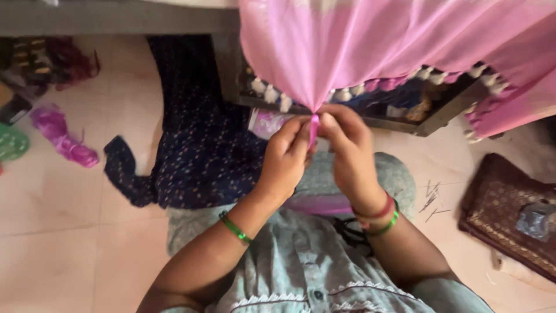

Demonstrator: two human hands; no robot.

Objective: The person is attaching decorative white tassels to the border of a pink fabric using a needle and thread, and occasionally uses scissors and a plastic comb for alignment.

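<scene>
Pink cloth (370,40) hangs down from the upper right of the head view, draped over the edge of a grey desk (116,17), and narrows to a gathered point directly above our hands. At that point a short pink tassel (313,128) hangs; its long axis runs nearly vertical, from the cloth's tip downward toward our lap.

Our left hand (285,157) and right hand (346,152) meet on either side of this tassel, fingertips pressed together and closed on it, so the two hands are pinched on the tassel rather than held apart. Both hands lie equally close to it: the left comes in from the lower left, the right from the lower right, and the tassel sits between their thumbs. The cloth therefore lies above and away from the hands, pulled taut into radiating folds that converge where we grip.

Along the cloth's lower border a row of finished tassels (272,95) in white and pink runs left and right of the gripped point, near it but not touching the hands. A green bangle (235,228) circles the left wrist; red and green bangles (379,217) circle the right.

On the tiled floor (69,191) a dark blue dotted fabric (197,145) lies left of the hands, a bundle of pink thread (61,139) farther left, and a brown patterned cushion (509,214) well to the right. Whether a needle is held we cannot tell.
</scene>
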